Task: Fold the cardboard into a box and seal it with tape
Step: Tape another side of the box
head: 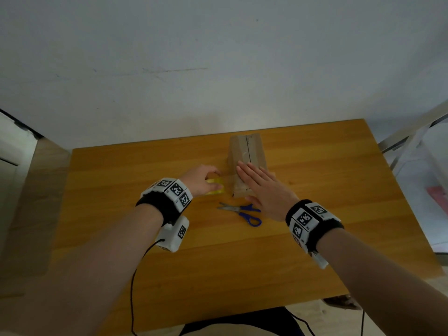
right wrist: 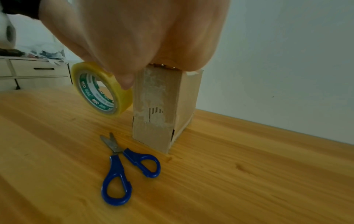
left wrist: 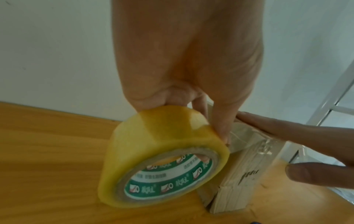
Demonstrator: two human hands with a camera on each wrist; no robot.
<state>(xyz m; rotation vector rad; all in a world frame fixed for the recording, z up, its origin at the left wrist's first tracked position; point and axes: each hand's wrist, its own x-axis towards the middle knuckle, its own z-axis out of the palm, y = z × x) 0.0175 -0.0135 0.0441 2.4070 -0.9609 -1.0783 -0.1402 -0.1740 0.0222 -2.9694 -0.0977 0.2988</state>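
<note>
A narrow brown cardboard box (head: 247, 151) stands on the wooden table (head: 315, 214), its top flaps closed with a seam down the middle. My right hand (head: 259, 185) lies flat on the near part of the box top (right wrist: 162, 106), fingers straight. My left hand (head: 201, 180) grips a yellowish roll of clear tape (head: 215, 187) just left of the box; the roll (left wrist: 159, 154) has a green and white core. A strip of tape (left wrist: 243, 136) runs from the roll onto the box's top edge (left wrist: 249, 166), under the right fingers (left wrist: 287, 128).
Blue-handled scissors (head: 244, 212) lie shut on the table just in front of the box, also in the right wrist view (right wrist: 124, 171). A white wall stands behind the table. A drawer cabinet (right wrist: 34, 72) is off to the left; a metal frame (head: 412, 134) to the right.
</note>
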